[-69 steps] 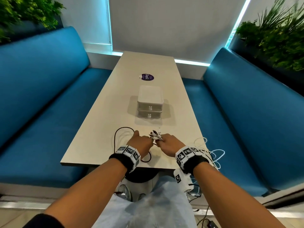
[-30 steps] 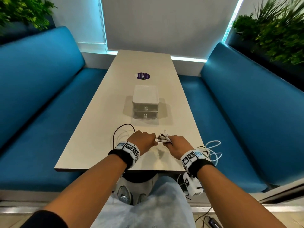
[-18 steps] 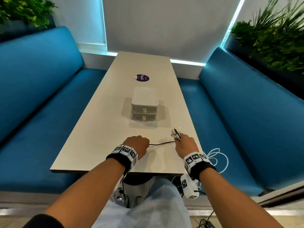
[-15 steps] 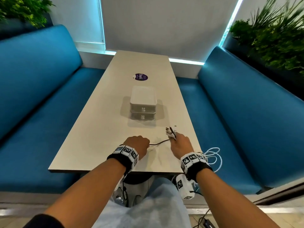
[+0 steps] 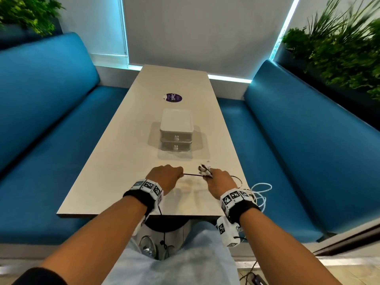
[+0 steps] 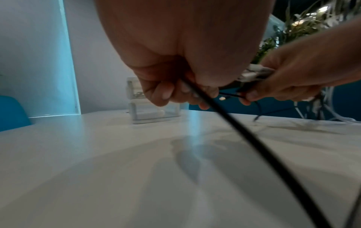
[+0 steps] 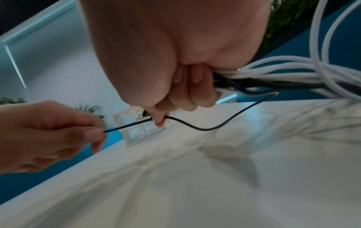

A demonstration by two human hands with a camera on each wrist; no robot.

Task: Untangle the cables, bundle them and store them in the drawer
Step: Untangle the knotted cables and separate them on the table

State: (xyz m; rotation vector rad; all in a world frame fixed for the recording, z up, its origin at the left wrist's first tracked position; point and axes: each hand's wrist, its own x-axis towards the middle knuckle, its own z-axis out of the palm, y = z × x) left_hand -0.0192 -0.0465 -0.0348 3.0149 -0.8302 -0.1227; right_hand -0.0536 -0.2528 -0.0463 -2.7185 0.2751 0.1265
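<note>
While my left hand (image 5: 166, 176) pinches the black cable (image 5: 192, 175) above the table (image 5: 123, 161), my right hand (image 5: 221, 182) grips the gathered plugs (image 5: 204, 169); I should draw it through slowly, keeping light tension.

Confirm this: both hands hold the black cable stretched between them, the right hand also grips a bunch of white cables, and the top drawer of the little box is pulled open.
The drawer part is wrong. In the head view both drawers of the drawer box are shut. The rest stands: left hand and right hand hold the black cable, and the right wrist view shows the white cables.
</note>
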